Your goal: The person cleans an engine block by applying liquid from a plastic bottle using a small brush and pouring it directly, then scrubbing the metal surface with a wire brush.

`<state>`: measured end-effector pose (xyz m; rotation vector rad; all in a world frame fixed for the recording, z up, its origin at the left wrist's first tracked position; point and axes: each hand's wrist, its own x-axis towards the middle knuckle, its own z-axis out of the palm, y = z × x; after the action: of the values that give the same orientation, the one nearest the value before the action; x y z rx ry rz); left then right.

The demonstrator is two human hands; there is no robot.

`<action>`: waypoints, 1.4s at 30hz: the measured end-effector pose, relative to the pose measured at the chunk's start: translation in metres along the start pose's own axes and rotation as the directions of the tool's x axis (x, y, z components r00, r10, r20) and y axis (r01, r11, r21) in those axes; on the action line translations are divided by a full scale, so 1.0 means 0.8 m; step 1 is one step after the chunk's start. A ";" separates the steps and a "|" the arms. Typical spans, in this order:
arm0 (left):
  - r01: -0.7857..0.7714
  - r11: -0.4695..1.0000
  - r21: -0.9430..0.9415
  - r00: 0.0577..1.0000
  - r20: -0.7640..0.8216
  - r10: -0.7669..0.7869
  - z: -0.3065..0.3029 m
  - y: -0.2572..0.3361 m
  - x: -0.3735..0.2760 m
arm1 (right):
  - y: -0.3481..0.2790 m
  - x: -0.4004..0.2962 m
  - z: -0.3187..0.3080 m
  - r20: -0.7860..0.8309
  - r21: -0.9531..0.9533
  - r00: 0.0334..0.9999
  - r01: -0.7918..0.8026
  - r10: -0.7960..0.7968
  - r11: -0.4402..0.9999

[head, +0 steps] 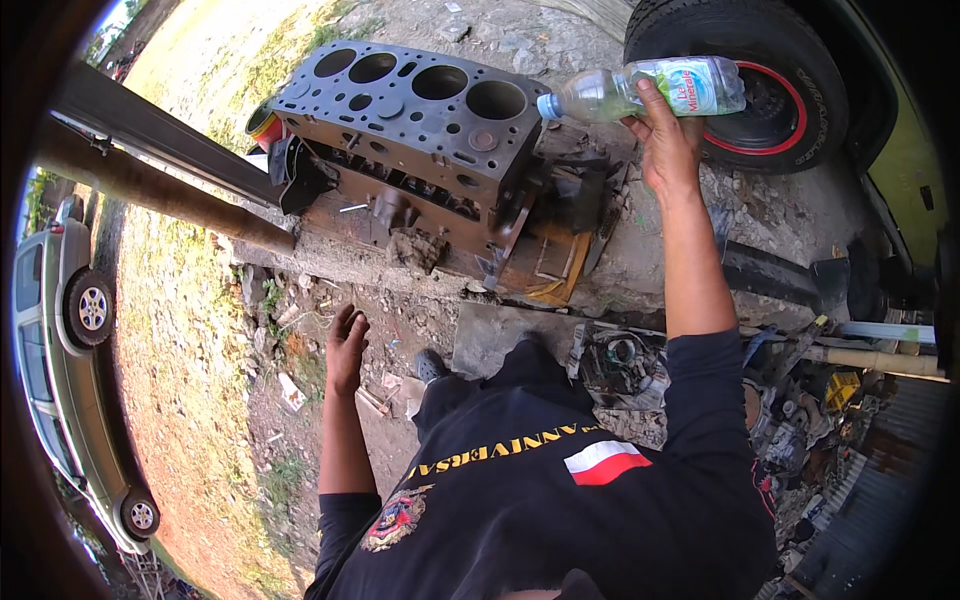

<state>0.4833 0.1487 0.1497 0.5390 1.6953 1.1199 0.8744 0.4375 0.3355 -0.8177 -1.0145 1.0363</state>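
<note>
My right hand (669, 139) grips a clear plastic water bottle (600, 94) with a blue cap, held sideways at the upper right. The bottle's cap points left, over the right end of a metal engine block (420, 97). Four large cylinder bores line the block's top face. My left hand (349, 349) hangs below and left of the block, fingers slightly curled; whether a small dark thing lies at its fingertips I cannot tell. Under the block's front edge lies a dirty rag or lump (416, 250).
A wheel with a red-edged rim (757, 112) stands behind the bottle. A red can (266, 126) and a slanting post (172, 191) are left of the block. Metal parts (622, 360) lie on the ground at right. A car (67, 360) is parked far left.
</note>
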 end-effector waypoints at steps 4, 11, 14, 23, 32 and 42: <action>0.184 0.923 -0.338 0.871 -0.379 -0.313 -0.066 -0.119 -0.107 | 0.013 0.041 0.009 0.185 -0.133 0.976 0.136 -0.110 0.982; 0.206 0.681 -0.703 0.641 -0.429 -0.637 -0.052 -0.268 -0.226 | -0.040 0.029 0.080 0.541 -0.224 0.809 0.401 -0.229 0.888; 0.267 0.673 -0.690 0.605 -0.423 -0.674 -0.041 -0.298 -0.244 | -0.048 0.028 0.104 0.650 -0.153 0.729 0.403 -0.215 0.903; 0.317 0.637 -0.702 0.534 -0.423 -0.732 -0.020 -0.338 -0.284 | -0.048 0.037 0.096 0.611 -0.262 0.773 0.400 -0.170 0.878; 0.299 0.707 -0.640 0.524 -0.509 -0.683 -0.022 -0.327 -0.288 | -0.051 0.029 0.094 0.633 -0.315 0.763 0.411 -0.134 0.856; 0.364 0.728 -0.580 0.548 -0.499 -0.672 -0.014 -0.324 -0.278 | -0.046 0.026 0.086 0.568 -0.376 0.808 0.425 -0.157 0.824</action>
<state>0.6022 -0.1502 0.0340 -0.7641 1.9396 1.2218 0.8240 0.4508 0.3969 -0.7517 -1.8691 0.7301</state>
